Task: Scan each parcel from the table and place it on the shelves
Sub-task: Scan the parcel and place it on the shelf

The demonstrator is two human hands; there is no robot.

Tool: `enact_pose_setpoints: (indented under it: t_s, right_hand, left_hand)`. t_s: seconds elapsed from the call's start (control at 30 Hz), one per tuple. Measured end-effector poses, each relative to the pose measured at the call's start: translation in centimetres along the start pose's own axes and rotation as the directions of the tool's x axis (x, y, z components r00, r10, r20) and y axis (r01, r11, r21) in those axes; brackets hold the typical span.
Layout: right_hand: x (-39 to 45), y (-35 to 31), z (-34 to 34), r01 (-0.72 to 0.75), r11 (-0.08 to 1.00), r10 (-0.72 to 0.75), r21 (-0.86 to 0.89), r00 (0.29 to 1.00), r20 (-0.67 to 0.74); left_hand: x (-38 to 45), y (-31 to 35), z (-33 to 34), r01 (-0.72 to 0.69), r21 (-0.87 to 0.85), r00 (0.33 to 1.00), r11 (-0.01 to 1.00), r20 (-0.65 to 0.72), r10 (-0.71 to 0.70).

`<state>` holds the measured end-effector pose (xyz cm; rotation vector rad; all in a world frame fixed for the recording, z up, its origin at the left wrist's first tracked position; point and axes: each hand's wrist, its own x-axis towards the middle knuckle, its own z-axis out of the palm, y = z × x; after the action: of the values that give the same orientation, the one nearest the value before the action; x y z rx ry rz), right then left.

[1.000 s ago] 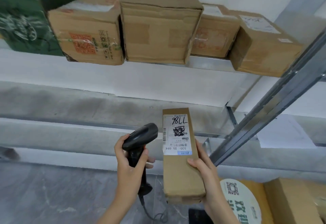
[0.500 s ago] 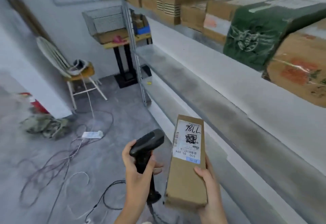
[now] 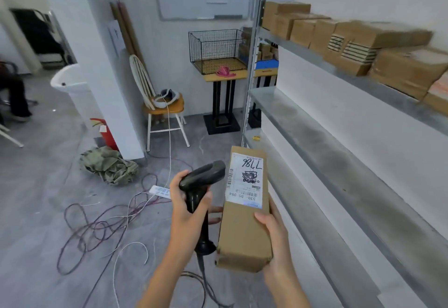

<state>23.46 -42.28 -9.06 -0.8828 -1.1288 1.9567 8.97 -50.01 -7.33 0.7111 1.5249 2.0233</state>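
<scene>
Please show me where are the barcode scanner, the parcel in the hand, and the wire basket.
barcode scanner (image 3: 202,179), head view, on its dark head.
parcel (image 3: 244,232), head view, on the bare cardboard below the label.
wire basket (image 3: 215,49), head view, on its front mesh wall.

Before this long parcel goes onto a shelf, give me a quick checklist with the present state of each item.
1. Parcel held securely: ok, the right hand grips its lower end.
2. Scanner kept clear of the placing hand: ok, the left hand holds it by the handle, beside the parcel.
3. Label facing up and readable: ok, the handwritten number and barcodes show.
4. Scan registered: cannot tell, no light or beep is visible.
5. Free space on the middle shelf: ok, the stretch beside the parcel is bare.
6. Floor footing: not ok, loose cables lie near the person's left.
</scene>
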Motion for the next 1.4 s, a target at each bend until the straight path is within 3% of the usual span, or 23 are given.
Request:
enact_pose_setpoints:
  t_s: [0.13, 0.27, 0.6, 1.0, 1.13, 1.4]
  right_hand:
    - [3.8, 0.2, 2.6, -0.024, 1.000, 0.024, 0.007, 1.000, -0.002]
    - [7.8, 0.0, 4.1, -0.054, 0.998, 0.055, 0.013, 0.998, -0.019]
    - [22.8, -0.2, 7.0, 0.014, 1.000, -0.014, 0.001, 0.999, -0.037]
    - [46.6, -6.0, 6.2, 0.117, 0.993, -0.112, 0.011, 0.969, -0.222]
    - [51.4, -6.9, 5.4, 0.125, 0.992, -0.118, 0.015, 0.964, -0.237]
    - [59.4, -7.6, 2.6, 0.163, 0.983, -0.124, 0.078, 0.922, -0.368]
  left_hand:
    - [4.7, 0.4, -1.5, -0.060, 0.044, 0.998, 0.997, 0.032, 0.059]
    - [8.8, 0.0, -2.2, -0.010, -0.017, 0.999, 1.000, 0.036, 0.011]
    - [22.1, -3.1, -1.0, -0.010, -0.058, 1.000, 0.998, 0.010, 0.011]
    - [45.4, -7.2, 8.8, 0.028, -0.016, 0.995, 0.999, 0.097, -0.026]
    - [49.8, -9.0, 11.0, 0.041, -0.020, 0.997, 0.999, 0.065, -0.040]
    - [56.9, -12.0, 16.5, -0.009, 0.100, 0.987, 0.995, 0.162, -0.007]
